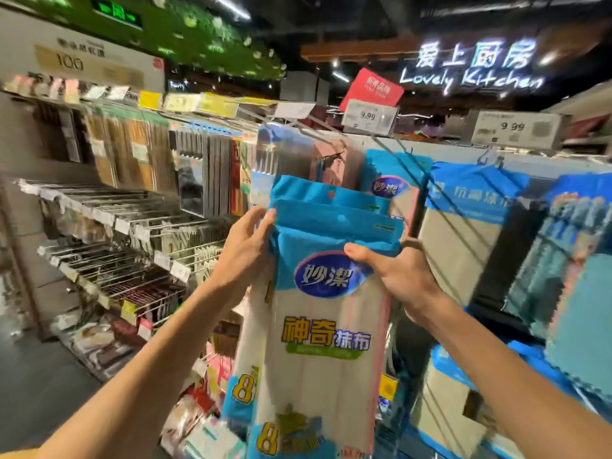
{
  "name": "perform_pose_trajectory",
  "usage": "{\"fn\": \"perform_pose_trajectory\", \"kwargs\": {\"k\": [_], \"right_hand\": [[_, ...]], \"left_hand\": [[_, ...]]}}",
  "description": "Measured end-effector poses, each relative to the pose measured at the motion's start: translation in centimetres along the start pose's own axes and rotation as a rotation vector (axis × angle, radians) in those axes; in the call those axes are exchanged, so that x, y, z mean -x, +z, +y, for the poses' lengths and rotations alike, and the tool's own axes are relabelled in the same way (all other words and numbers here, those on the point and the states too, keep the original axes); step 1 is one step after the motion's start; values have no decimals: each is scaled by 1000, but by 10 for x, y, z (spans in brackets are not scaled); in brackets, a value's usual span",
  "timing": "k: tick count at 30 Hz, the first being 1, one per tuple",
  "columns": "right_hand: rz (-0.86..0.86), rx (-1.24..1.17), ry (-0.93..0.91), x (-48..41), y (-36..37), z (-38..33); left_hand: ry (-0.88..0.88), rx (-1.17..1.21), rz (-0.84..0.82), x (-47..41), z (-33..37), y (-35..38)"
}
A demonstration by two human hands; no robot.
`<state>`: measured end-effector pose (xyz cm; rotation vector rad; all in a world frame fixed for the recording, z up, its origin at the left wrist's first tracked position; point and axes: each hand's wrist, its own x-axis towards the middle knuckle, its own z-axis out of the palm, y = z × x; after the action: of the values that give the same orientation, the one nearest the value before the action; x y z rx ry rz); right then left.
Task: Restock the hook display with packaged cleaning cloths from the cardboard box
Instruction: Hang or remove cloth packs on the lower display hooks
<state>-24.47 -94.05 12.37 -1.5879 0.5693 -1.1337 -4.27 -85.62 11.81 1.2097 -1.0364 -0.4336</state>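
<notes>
I hold a stack of packaged cleaning cloths (pixel 318 326) up in front of the hook display; the packs have blue headers with hang holes and a white cloth body. My left hand (pixel 246 250) grips the stack's upper left edge, fingers behind the header. My right hand (pixel 400 276) pinches the front pack's header, thumb on the blue card. A metal hook (pixel 318 125) juts out above the packs, with a pack (pixel 387 190) hanging behind. The cardboard box is out of view.
More blue cloth packs (pixel 473 233) hang to the right under 9.99 price tags (pixel 367 117). To the left, hook rows carry chopsticks and utensils (pixel 132 150). Lower hooks (pixel 109 260) stick out at the left. The picture is motion-blurred.
</notes>
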Motion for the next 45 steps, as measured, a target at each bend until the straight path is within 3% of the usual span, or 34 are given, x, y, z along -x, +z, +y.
{"fn": "perform_pose_trajectory", "kwargs": {"k": [4, 8, 13, 18, 20, 24, 33, 39, 43, 45], "right_hand": [[81, -53, -62, -21, -19, -1], [176, -106, -96, -46, -45, -3], [208, -46, -157, -67, -79, -4], [212, -53, -224, -80, -97, -11], [211, -77, -230, -82, -101, -10], [205, -71, -239, -85, -103, -3], [238, 55, -368, -101, -83, -6], [275, 62, -314, -121, -73, -9], [287, 10, -282, -134, -67, -18], [297, 48, -286, -138, -67, -22]], "left_hand": [[-83, 58, 164, -36, -2, 19], [19, 10, 205, -64, -5, 32], [254, -404, 261, -84, 1, 41], [159, -833, 291, -98, 19, 50], [59, -851, 244, -99, 22, 49], [69, -918, 16, -90, 31, 50], [306, -746, -255, -93, 50, 73], [384, -1058, -280, -111, 44, 91], [414, -799, -136, -125, 45, 88], [451, -777, -118, -130, 43, 87]]}}
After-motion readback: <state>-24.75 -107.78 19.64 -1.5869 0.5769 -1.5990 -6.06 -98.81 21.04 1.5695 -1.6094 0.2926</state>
